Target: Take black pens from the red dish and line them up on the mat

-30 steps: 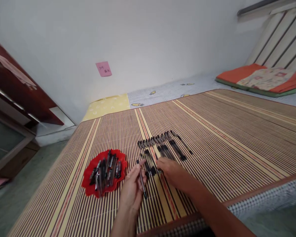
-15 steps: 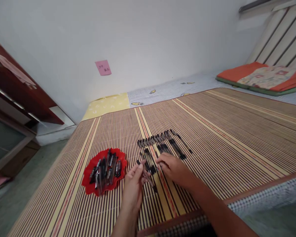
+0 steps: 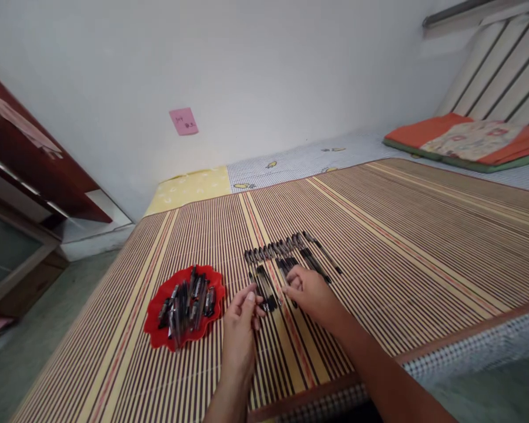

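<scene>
A row of several black pens [image 3: 291, 255] lies side by side on the striped bamboo mat [image 3: 401, 235]. My right hand [image 3: 311, 294] rests over the row's near ends, fingers curled and pinched on one black pen [image 3: 291, 301] that it sets among them. Just to the left, my left hand [image 3: 240, 323] lies on the mat with loosely bent fingers and nothing in them, its fingertips touching the leftmost pens. Left of that hand sits a red scalloped plate [image 3: 156, 329] heaped with several more dark pens.
The mat covers a bed whose near edge [image 3: 467, 346] runs along the bottom right. An orange and green cushion [image 3: 467, 138] lies at the far right. A dark wooden cabinet [image 3: 22, 176] stands on the left, and a pink note [image 3: 184, 121] is stuck to the wall.
The pen held in my left hand a second ago has passed to my right hand. Both hands have moved forward to the row of pens.
</scene>
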Demonstrator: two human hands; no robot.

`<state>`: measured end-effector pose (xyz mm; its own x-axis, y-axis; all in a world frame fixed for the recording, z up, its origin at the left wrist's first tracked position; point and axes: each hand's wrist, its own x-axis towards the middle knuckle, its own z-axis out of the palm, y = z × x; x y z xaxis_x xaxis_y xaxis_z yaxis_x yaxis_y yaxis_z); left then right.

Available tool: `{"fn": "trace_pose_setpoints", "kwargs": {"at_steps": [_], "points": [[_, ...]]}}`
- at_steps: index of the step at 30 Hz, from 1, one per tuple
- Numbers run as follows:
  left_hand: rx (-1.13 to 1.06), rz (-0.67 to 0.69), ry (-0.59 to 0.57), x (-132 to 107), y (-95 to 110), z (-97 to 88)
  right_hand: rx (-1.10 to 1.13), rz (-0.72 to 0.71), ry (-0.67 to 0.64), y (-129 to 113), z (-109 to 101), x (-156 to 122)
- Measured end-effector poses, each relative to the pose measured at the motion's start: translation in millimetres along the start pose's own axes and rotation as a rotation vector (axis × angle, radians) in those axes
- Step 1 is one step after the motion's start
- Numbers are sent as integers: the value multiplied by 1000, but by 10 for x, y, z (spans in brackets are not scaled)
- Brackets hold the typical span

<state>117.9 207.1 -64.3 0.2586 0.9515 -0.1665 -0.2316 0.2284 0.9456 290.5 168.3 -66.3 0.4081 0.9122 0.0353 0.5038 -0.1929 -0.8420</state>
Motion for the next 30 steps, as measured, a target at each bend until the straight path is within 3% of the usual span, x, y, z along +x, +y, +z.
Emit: {"fn": "trace_pose_setpoints", "kwargs": {"at_steps": [4, 8, 16, 19, 24, 30], "points": [[-7, 8, 32, 25, -28, -29, -205, -11, 52, -20, 72, 57], [-29, 6, 31, 31, -45, -53, -231, -33, 35, -59, 105, 42], [-33, 8, 39, 25, 44, -58, -233, -76, 74, 278, -397, 75], [-40, -2, 39, 18, 50, -67, -253, -63, 43, 309, -466, 66], [-14, -13, 25, 11, 54, -69, -334, -135, -63, 160, -348, 32], [-13, 6, 25, 24, 45, -55, -530, -53, -111, 10, -179, 0]]}}
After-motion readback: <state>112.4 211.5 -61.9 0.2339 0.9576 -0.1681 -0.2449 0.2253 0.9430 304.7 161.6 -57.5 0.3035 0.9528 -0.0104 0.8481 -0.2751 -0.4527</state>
